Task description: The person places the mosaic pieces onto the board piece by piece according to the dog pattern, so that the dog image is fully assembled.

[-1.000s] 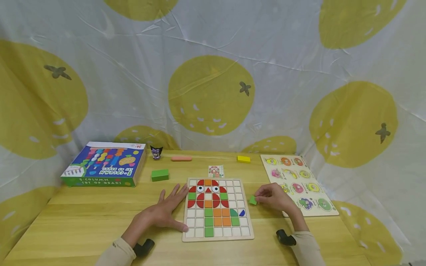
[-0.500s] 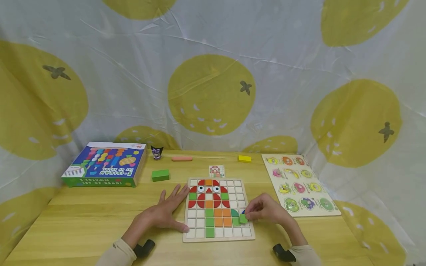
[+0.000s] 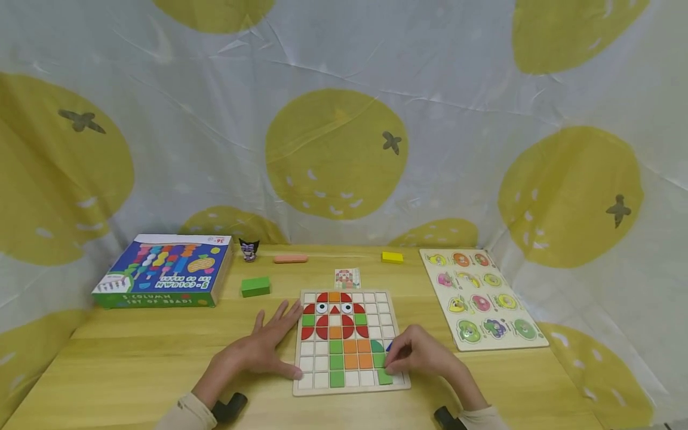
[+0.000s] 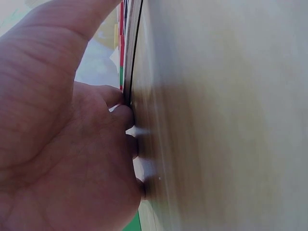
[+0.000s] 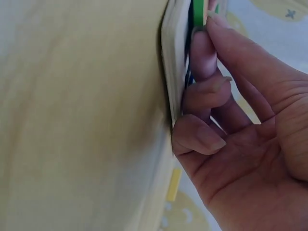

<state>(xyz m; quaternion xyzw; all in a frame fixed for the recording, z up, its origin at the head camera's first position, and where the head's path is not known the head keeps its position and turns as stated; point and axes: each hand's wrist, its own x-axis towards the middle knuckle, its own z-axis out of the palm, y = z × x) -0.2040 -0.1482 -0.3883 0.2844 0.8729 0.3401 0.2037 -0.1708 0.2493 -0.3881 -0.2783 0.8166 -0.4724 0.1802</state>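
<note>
Your wooden table [image 3: 134, 358] is cut off at the bottom edge, and both your sleeves run out of frame there. The backdrop cloth [image 3: 344, 119], white with big yellow fruit prints, is wrinkled and hides whatever is behind it. The bead-set box [image 3: 163, 270] sits far left — glossy cardboard, its print upside down to you. The fruit peg puzzle [image 3: 481, 298] lies far right, a flat pale board with round pegs.

The grid puzzle board [image 3: 349, 340] sits centre front: a square wooden tray, white cells, with red, orange and green flat tiles forming an owl figure. Your left hand [image 3: 263, 349] lies flat on the table with fingers spread, their tips touching the board's left edge; the left wrist view is blurred and shows little but palm and wood. Your right hand [image 3: 421, 355] covers the board's lower right corner, fingers curled and pinching the green tile [image 3: 384, 376] — it sits at your fingertips in the bottom row, partly hidden. Whether it is fully seated in its cell I cannot tell. The right wrist view shows just a green sliver at your fingertips [image 5: 204, 43].

Small bits at the back: a green block [image 3: 255, 286], a pink bar [image 3: 290, 258], a yellow block [image 3: 392, 257], a pattern card [image 3: 347, 278] too small to read, and a tiny dark figurine [image 3: 249, 249].
</note>
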